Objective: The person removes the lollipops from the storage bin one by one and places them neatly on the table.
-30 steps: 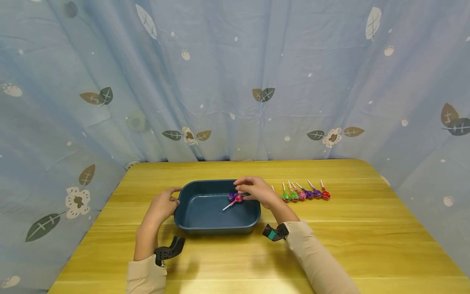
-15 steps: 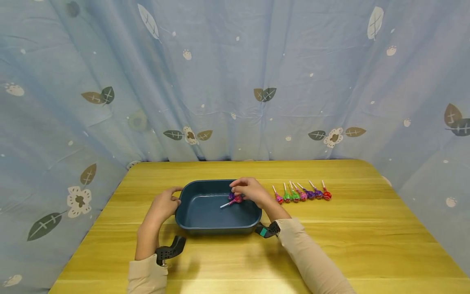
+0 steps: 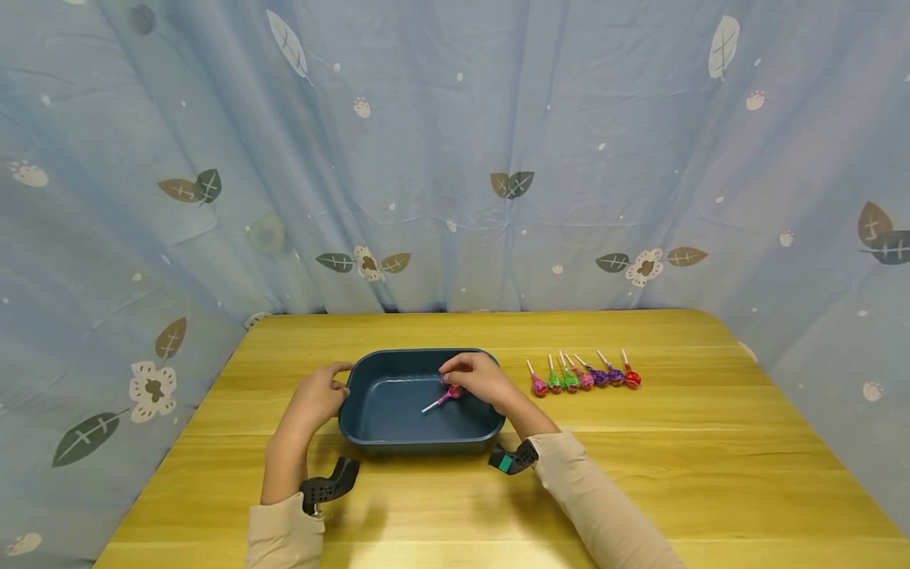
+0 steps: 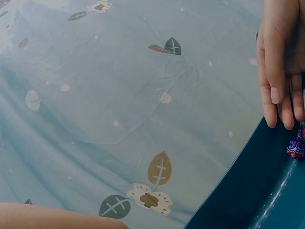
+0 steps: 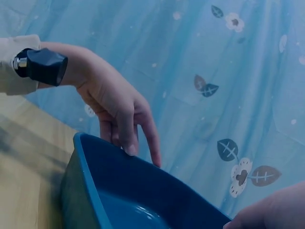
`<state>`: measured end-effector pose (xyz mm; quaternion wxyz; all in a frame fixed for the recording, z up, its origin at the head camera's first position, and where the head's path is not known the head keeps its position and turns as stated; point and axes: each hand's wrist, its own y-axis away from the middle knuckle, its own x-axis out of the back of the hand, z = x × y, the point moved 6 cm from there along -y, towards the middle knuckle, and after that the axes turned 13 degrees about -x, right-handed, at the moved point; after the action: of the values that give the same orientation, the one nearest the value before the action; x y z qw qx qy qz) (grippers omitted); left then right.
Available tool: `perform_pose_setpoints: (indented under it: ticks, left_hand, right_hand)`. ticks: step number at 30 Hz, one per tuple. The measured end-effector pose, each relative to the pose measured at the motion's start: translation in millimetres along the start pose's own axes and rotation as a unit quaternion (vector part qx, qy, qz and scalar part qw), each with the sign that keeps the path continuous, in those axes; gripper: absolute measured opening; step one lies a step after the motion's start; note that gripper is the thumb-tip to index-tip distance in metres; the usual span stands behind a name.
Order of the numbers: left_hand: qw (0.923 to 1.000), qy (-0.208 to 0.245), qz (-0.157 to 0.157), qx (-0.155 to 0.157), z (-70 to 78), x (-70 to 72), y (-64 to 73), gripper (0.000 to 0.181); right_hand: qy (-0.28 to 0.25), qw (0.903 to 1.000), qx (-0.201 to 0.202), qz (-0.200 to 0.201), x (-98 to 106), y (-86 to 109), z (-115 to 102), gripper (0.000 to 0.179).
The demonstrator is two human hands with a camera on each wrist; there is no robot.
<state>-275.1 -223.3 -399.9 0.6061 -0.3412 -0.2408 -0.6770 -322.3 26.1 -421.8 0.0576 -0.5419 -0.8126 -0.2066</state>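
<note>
A dark blue rectangular box (image 3: 419, 447) stands on the table. My left hand (image 3: 316, 399) touches its left rim; in the right wrist view the thumb and index finger rest along the edge, pointing down. Inside the box's right half, a pink lollipop (image 3: 455, 392) lies with its white stick toward the front left. Beside it is a purple lollipop (image 4: 296, 149), mostly covered by my right hand in the head view. My right hand (image 3: 483, 382) reaches over the right side, its fingertips right at the two candies. From the left wrist, its fingers look nearly straight, hanging just above the purple one.
Right of the box, several lollipops lie in a row with sticks pointing back: pink (image 3: 539, 387), green (image 3: 555, 382), purple (image 3: 615, 376) and red (image 3: 631, 378). A patterned blue curtain (image 3: 426, 158) hangs behind the wooden table (image 3: 711, 458).
My right hand has moved a little left inside the box. The pink and purple lollipops have shifted slightly left with it. My left hand stays at the rim.
</note>
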Motion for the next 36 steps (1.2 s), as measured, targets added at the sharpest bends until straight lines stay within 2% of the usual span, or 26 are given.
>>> perform_pose_setpoints:
  ticks: [4, 6, 12, 17, 28, 32, 36]
  left_hand:
    - [1.0, 0.004, 0.002, -0.001, -0.2, -0.2, 0.2, 0.044]
    - [1.0, 0.005, 0.004, -0.001, -0.1, -0.2, 0.3, 0.044]
    - [1.0, 0.002, 0.004, -0.001, -0.1, -0.1, 0.2, 0.044]
    - [1.0, 0.003, 0.003, 0.0, 0.3, 0.1, 0.8, 0.044]
    - [1.0, 0.006, 0.0, -0.002, 2.0, 0.7, 1.6, 0.044]
    - [1.0, 0.004, -0.002, -0.003, 2.7, 1.0, 1.5, 0.044]
    - [1.0, 0.003, -0.002, -0.003, 3.2, 1.2, 1.4, 0.044]
  right_hand:
    - [0.026, 0.9993, 0.001, 0.025, 1, -2.0, 0, 0.022]
    - [0.026, 0.9993, -0.004, 0.025, 1, -3.2, 1, 0.022]
    - [0.013, 0.9995, -0.028, -0.008, -4, -7.6, 4, 0.024]
    - [0.017, 0.9987, -0.031, -0.037, -10, -12.0, 8, 0.025]
    - [0.032, 0.9979, -0.03, -0.047, -17, -11.5, 8, 0.024]
    - [0.048, 0.9964, -0.029, -0.064, -22, -10.5, 9, 0.025]
    - [0.069, 0.9955, -0.026, -0.06, -26, -9.2, 9, 0.026]
